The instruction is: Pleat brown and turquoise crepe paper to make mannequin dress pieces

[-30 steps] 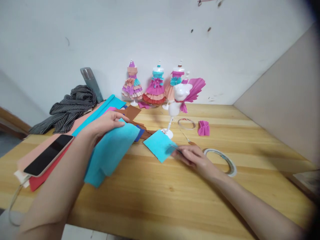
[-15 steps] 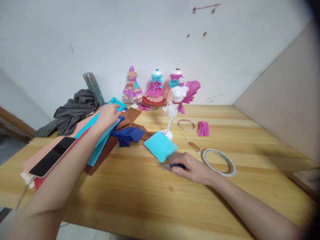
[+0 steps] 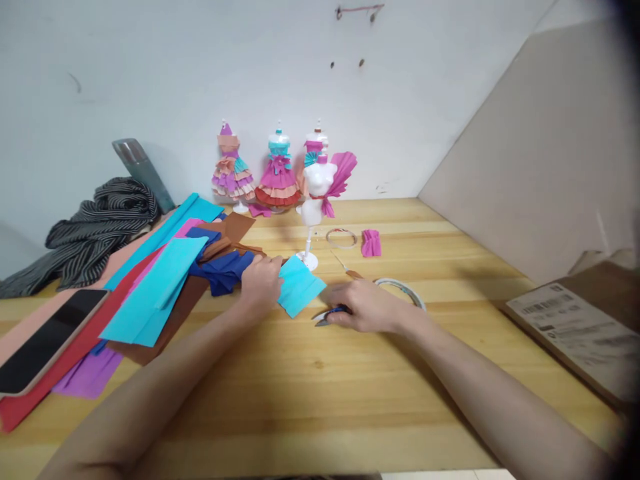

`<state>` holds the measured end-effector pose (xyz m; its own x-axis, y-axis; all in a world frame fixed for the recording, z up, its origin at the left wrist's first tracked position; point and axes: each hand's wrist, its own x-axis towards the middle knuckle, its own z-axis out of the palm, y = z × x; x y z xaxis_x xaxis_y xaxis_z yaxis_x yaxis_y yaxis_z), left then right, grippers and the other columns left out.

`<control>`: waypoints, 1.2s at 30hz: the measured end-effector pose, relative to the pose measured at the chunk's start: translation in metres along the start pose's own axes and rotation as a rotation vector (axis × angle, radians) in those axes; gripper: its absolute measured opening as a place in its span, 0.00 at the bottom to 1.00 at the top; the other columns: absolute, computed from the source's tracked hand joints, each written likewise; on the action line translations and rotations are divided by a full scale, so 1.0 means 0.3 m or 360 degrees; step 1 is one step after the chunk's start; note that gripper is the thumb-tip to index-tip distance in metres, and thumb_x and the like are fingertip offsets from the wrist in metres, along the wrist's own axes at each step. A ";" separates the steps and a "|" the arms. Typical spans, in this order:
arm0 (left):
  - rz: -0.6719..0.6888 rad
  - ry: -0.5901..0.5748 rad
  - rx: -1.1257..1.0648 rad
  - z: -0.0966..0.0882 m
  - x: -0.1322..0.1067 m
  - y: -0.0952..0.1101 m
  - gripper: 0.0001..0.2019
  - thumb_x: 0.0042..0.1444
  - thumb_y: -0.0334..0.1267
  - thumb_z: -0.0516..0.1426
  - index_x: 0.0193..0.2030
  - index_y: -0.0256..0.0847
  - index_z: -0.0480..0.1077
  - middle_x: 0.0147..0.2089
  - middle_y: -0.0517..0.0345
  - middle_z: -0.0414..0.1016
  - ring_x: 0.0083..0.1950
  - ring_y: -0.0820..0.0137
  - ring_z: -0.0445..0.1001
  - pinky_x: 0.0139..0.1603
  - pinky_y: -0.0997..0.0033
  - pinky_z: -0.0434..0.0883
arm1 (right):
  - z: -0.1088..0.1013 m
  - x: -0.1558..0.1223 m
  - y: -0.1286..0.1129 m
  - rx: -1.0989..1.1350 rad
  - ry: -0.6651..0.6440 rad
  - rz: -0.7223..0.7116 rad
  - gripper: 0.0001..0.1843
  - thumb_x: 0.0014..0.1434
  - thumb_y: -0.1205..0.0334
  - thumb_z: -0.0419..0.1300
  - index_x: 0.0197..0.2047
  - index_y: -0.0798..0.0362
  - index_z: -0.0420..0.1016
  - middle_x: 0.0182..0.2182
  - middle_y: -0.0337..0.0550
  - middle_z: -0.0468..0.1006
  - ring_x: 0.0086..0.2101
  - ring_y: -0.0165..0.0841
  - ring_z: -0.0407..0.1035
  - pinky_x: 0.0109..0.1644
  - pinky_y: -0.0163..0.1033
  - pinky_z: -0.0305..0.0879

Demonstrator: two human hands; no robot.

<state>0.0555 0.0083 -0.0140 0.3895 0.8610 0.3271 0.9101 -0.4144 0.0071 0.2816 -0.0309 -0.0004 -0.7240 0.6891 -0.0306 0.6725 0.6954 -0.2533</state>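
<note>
Head view: a turquoise, roughly square piece of paper (image 3: 301, 287) is at the middle of the pale wooden table (image 3: 320, 407), just in front of a white plastic mannequin (image 3: 321, 180) backed by a pleated magenta paper fan (image 3: 342, 175). The left hand (image 3: 261, 287) is curled with its fingers against the paper's left edge (whether they actually pinch it, I cannot tell). Near the paper's right corner, the right hand (image 3: 365, 305) has its fingers wrapped around blue-handled metal scissors (image 3: 323, 321), blades pointing left. Just behind that hand are a white ring of tape (image 3: 412, 291) and a slim brown-handled tool (image 3: 354, 274). Left of the left hand lie crumpled dark-blue paper (image 3: 227, 272), a long turquoise sheet (image 3: 155, 293) and a black-screened smartphone (image 3: 50, 340). Three small mannequins in layered paper dresses (image 3: 279, 177) stand along the wall.
</note>
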 end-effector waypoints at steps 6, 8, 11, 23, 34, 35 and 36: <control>0.0391 0.0580 0.0143 -0.106 -0.059 0.013 0.09 0.62 0.30 0.51 0.36 0.39 0.71 0.31 0.54 0.72 0.35 0.65 0.65 0.33 0.66 0.61 | -0.009 -0.007 0.025 -0.0194 0.0093 0.0247 0.08 0.59 0.58 0.58 0.33 0.54 0.72 0.32 0.45 0.76 0.29 0.33 0.69 0.30 0.36 0.52; 0.0910 0.0970 0.0261 -0.144 -0.113 0.032 0.07 0.61 0.28 0.51 0.38 0.37 0.70 0.31 0.55 0.71 0.32 0.67 0.63 0.31 0.66 0.58 | -0.006 -0.006 0.035 -0.0197 0.0163 0.0297 0.08 0.60 0.59 0.55 0.34 0.54 0.72 0.32 0.46 0.75 0.28 0.33 0.68 0.30 0.36 0.52; 0.1387 0.0635 0.0220 -0.161 -0.210 0.076 0.07 0.59 0.27 0.53 0.31 0.37 0.67 0.27 0.57 0.66 0.30 0.68 0.61 0.27 0.66 0.56 | 0.005 0.000 0.040 -0.0179 0.0298 0.0402 0.10 0.62 0.64 0.51 0.33 0.55 0.72 0.32 0.47 0.74 0.28 0.33 0.67 0.30 0.36 0.52; 0.0352 -0.0277 -0.0512 -0.049 -0.182 0.038 0.03 0.57 0.33 0.57 0.36 0.37 0.73 0.39 0.52 0.74 0.44 0.63 0.71 0.44 0.63 0.68 | 0.047 0.014 -0.038 0.0170 0.0379 0.0169 0.04 0.59 0.67 0.57 0.36 0.53 0.73 0.30 0.41 0.75 0.31 0.31 0.69 0.35 0.34 0.60; 0.0507 -0.0074 -0.0553 0.026 -0.171 0.050 0.06 0.58 0.37 0.57 0.37 0.39 0.75 0.50 0.50 0.73 0.49 0.60 0.68 0.50 0.59 0.67 | 0.086 0.020 -0.046 0.0185 0.0351 0.0059 0.08 0.62 0.67 0.55 0.37 0.55 0.75 0.34 0.45 0.74 0.33 0.32 0.71 0.36 0.34 0.62; 0.0550 -0.0082 -0.0531 0.031 -0.172 0.051 0.06 0.58 0.37 0.57 0.35 0.38 0.75 0.49 0.51 0.73 0.48 0.61 0.68 0.49 0.60 0.67 | 0.083 0.018 -0.048 0.0202 0.0337 0.0039 0.07 0.62 0.66 0.55 0.38 0.55 0.75 0.34 0.45 0.74 0.32 0.32 0.70 0.36 0.34 0.62; 0.0582 -0.0088 -0.0512 0.034 -0.173 0.051 0.07 0.59 0.36 0.56 0.33 0.38 0.74 0.47 0.51 0.74 0.47 0.62 0.68 0.48 0.61 0.68 | 0.081 0.016 -0.051 0.0205 0.0332 0.0029 0.07 0.62 0.65 0.55 0.38 0.55 0.75 0.35 0.45 0.74 0.32 0.31 0.70 0.35 0.34 0.62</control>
<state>0.0507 -0.0396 -0.0406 0.6901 0.6530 0.3120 0.6260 -0.7549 0.1954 0.2641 -0.0431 -0.0202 -0.6555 0.7379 0.1604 0.6506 0.6597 -0.3762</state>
